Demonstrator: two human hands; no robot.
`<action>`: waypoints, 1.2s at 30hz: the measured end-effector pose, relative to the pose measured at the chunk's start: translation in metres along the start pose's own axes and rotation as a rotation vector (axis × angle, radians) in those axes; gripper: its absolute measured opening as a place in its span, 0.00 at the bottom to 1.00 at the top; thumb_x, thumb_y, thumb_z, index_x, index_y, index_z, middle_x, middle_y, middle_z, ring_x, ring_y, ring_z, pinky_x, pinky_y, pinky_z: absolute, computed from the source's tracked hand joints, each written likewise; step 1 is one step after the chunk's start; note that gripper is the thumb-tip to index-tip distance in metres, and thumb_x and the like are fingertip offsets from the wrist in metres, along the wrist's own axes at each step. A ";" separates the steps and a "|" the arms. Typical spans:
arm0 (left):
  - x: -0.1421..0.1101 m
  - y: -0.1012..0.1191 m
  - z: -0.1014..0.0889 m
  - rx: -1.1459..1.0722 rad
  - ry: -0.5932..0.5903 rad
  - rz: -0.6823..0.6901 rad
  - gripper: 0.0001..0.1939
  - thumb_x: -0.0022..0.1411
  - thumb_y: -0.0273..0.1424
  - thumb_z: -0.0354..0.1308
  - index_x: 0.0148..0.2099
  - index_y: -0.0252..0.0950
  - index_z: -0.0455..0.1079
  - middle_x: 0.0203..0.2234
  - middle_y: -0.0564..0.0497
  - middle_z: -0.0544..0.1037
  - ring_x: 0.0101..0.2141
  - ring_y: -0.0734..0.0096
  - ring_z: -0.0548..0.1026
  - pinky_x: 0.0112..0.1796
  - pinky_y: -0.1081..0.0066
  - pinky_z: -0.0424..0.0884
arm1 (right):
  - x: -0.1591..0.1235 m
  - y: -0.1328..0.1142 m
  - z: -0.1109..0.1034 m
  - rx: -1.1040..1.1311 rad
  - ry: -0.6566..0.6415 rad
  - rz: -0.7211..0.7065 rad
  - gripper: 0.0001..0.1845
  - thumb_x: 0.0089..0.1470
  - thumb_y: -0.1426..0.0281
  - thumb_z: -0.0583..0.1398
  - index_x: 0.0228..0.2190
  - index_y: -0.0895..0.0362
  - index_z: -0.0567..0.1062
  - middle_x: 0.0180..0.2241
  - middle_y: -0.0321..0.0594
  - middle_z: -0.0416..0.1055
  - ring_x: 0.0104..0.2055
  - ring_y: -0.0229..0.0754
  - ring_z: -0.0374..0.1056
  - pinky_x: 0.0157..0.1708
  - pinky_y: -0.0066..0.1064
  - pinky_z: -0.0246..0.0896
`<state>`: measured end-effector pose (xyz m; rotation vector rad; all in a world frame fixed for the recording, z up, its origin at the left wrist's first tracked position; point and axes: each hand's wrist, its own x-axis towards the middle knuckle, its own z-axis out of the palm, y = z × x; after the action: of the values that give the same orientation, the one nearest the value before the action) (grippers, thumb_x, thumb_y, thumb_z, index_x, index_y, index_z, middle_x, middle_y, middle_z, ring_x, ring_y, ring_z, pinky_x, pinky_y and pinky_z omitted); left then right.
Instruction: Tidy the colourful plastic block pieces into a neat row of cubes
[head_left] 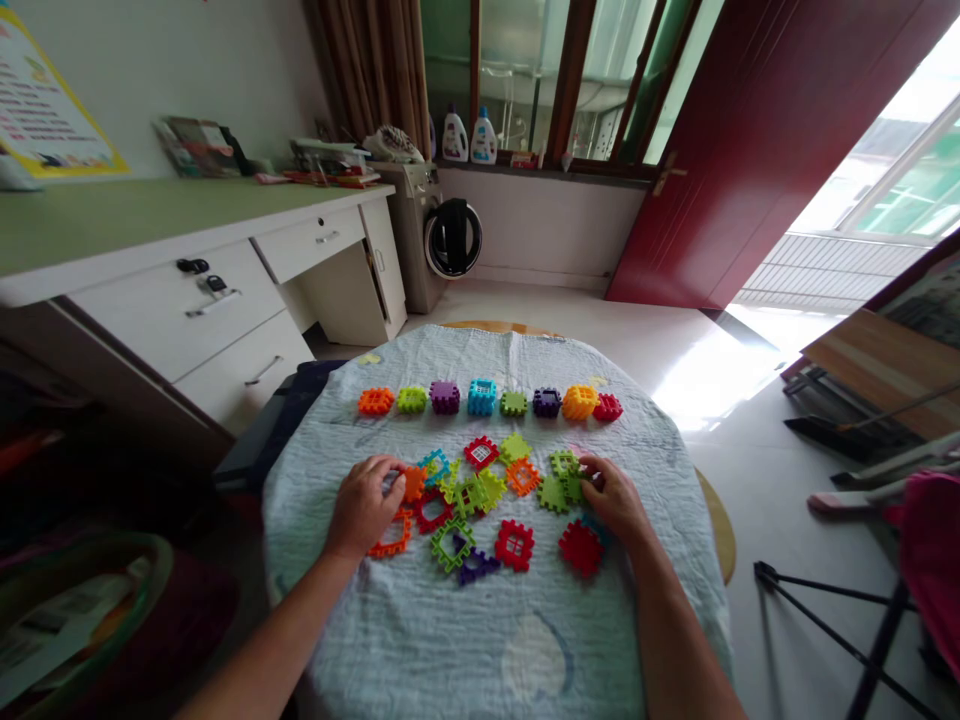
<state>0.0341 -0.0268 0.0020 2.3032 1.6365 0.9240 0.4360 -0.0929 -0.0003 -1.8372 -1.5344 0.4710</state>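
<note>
My left hand (pixel 366 508) is at the left of a loose spread of flat, notched plastic building tiles. Its thumb and fingers close on the edge of an orange tile (pixel 414 485). On the other side, my right hand (pixel 613 498) pinches a green tile (pixel 574 487), beside another green tile (pixel 553 493). Between the hands lie a red window tile (pixel 481 453), an orange frame tile (pixel 523 477) and several green ones. Nearer me are a red window tile (pixel 514 545), a purple triangle frame (pixel 477 568) and a solid red tile (pixel 581 548).
Behind the tiles runs a row of assembled cubes, including a blue cube (pixel 482 397) and a yellow one (pixel 580 402). A pale blue cloth (pixel 420 640) covers the round table. A white desk (pixel 225 250) stands left, a tripod leg (pixel 825 630) right.
</note>
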 end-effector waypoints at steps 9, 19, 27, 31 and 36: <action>0.001 0.000 0.000 0.019 0.013 0.005 0.09 0.60 0.32 0.50 0.38 0.37 0.71 0.38 0.47 0.77 0.42 0.61 0.73 0.48 0.62 0.67 | -0.001 0.001 -0.001 0.141 0.479 0.040 0.15 0.49 0.65 0.55 0.38 0.57 0.73 0.28 0.35 0.64 0.28 0.38 0.62 0.31 0.32 0.62; 0.000 0.000 0.001 0.013 0.018 0.008 0.09 0.60 0.33 0.50 0.38 0.37 0.71 0.38 0.47 0.77 0.42 0.61 0.73 0.48 0.61 0.68 | -0.009 -0.021 0.005 0.082 0.385 -0.135 0.19 0.53 0.64 0.57 0.46 0.56 0.69 0.32 0.38 0.68 0.32 0.40 0.64 0.34 0.34 0.63; 0.000 0.000 0.000 0.012 0.018 0.009 0.09 0.61 0.32 0.50 0.38 0.38 0.71 0.37 0.47 0.77 0.41 0.61 0.73 0.48 0.62 0.67 | -0.011 -0.008 0.001 -0.336 0.113 -0.060 0.28 0.45 0.67 0.58 0.51 0.53 0.70 0.49 0.44 0.69 0.51 0.53 0.61 0.50 0.47 0.55; 0.001 0.001 0.000 0.018 0.018 0.009 0.09 0.60 0.32 0.50 0.38 0.38 0.71 0.37 0.48 0.77 0.41 0.61 0.73 0.47 0.62 0.68 | -0.009 -0.007 0.003 -0.345 0.062 0.013 0.25 0.46 0.65 0.59 0.48 0.51 0.72 0.48 0.43 0.69 0.50 0.54 0.61 0.49 0.47 0.54; 0.001 0.001 0.000 0.017 0.014 0.004 0.08 0.60 0.32 0.51 0.38 0.38 0.70 0.37 0.48 0.77 0.42 0.61 0.73 0.48 0.62 0.68 | -0.005 -0.011 -0.006 -0.152 0.000 -0.053 0.23 0.45 0.64 0.62 0.46 0.52 0.71 0.44 0.41 0.68 0.49 0.50 0.62 0.51 0.43 0.56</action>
<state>0.0354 -0.0266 0.0023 2.3170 1.6530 0.9331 0.4306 -0.0985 0.0109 -1.9051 -1.6541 0.3375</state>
